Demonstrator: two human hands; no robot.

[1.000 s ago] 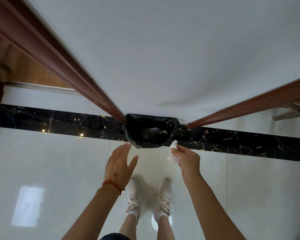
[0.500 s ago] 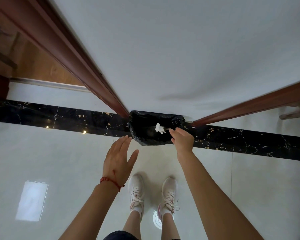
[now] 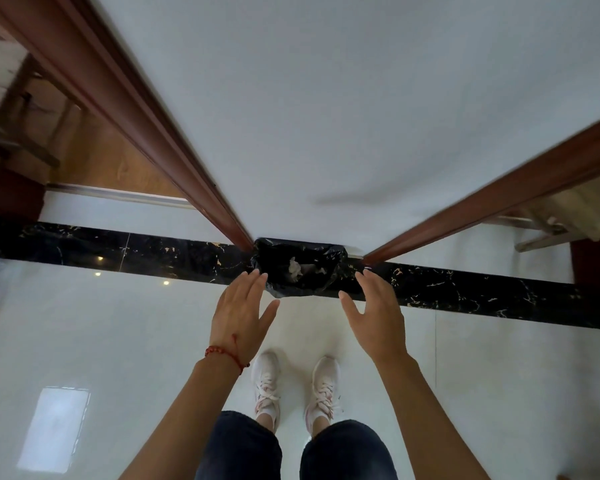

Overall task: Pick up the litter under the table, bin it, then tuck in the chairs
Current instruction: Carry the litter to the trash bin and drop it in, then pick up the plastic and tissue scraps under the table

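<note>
A bin lined with a black bag (image 3: 329, 271) stands on the floor against the white wall, straight ahead of my feet. Crumpled white tissue (image 3: 295, 268) lies inside it. My left hand (image 3: 241, 311) hovers just left of the bin's rim, fingers spread, holding nothing. My right hand (image 3: 374, 313) hovers just right of the rim, also open with nothing in it. A red string bracelet sits on my left wrist. No table is in view.
A white wall (image 3: 326, 116) between two brown door frames (image 3: 146, 126) fills the upper view. A black marble strip (image 3: 118, 251) crosses the glossy white tiles. Pale wooden chair legs (image 3: 541, 230) show at the right, furniture at the upper left.
My right hand carried the tissue over the bin, let it go, and drew back open. The tissue now lies in the bag. My left hand moved closer to the rim.
</note>
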